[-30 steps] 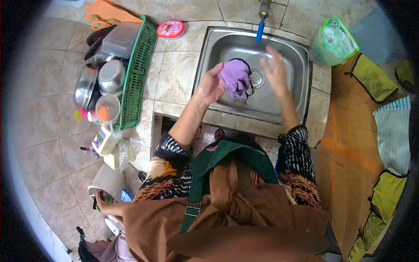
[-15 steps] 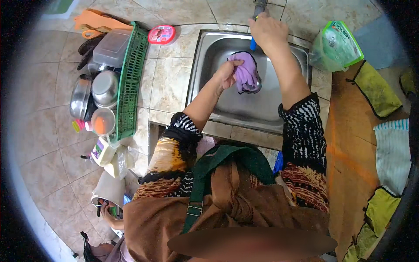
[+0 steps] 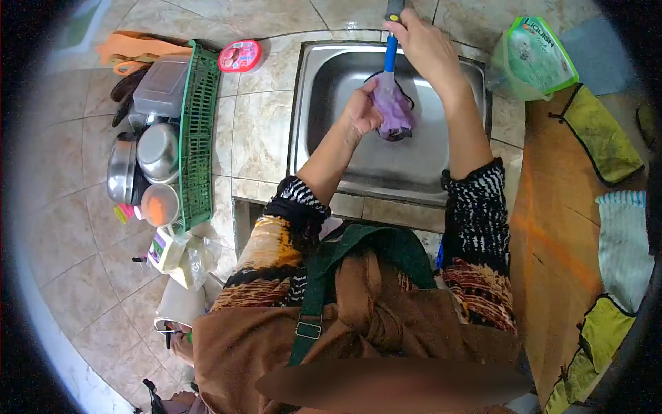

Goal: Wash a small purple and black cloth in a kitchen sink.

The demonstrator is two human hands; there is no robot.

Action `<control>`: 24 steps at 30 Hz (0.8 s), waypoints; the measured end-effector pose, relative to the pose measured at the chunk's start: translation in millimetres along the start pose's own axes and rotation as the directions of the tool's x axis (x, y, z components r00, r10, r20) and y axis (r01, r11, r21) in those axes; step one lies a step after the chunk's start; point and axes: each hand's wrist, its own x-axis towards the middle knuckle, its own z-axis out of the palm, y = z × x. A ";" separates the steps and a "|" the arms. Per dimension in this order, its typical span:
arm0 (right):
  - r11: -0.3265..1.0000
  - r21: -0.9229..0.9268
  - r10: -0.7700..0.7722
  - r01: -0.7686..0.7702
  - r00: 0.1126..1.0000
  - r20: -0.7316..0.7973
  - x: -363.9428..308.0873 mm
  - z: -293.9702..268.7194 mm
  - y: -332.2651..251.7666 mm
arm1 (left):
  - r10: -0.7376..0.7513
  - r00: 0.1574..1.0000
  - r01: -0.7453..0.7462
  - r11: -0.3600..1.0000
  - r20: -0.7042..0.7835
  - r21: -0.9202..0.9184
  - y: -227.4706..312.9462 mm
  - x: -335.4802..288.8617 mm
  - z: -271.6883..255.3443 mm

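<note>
My left hand [image 3: 363, 112] is closed on a purple cloth [image 3: 391, 103] with dark edging, held bunched over the sink [image 3: 345, 155]. The cloth hangs directly below the blue spout of a tap [image 3: 391, 54] and looks wet. At the tap's dark upper end, my right hand [image 3: 429, 52] has its thumb across the tap and its other fingers curled beside it. Part of that grip is hidden.
Left of the sink, a green basket [image 3: 196, 138] borders bowls, pots and plastic containers. A pink-red tub [image 3: 241, 56] sits near the sink's far left corner. On the right are a green-and-white pouch [image 3: 541, 58] and yellow-green cloths [image 3: 600, 134]. Another person's hand [image 3: 182, 347] shows lower left.
The purple cloth has come under the blue spout, hanging narrower and looking wetter. My right hand has shifted on the tap, exposing more of its upper end. The view has moved slightly.
</note>
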 end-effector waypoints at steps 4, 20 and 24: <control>0.818 0.574 0.119 0.012 0.975 -0.190 -43.3 56.5 25.3 | 0.018 1.000 -0.015 0.995 0.026 -0.102 3.1 -25.4 -6.2; 0.282 0.829 0.476 -0.482 0.821 0.316 -88.4 169.3 4.7 | 0.056 0.998 -0.055 0.974 -0.001 0.219 2.3 -45.5 -24.2; -0.016 0.742 0.187 -0.670 0.727 0.661 -93.3 164.2 63.0 | 0.066 0.997 -0.074 0.930 0.034 0.360 11.1 -63.0 -12.3</control>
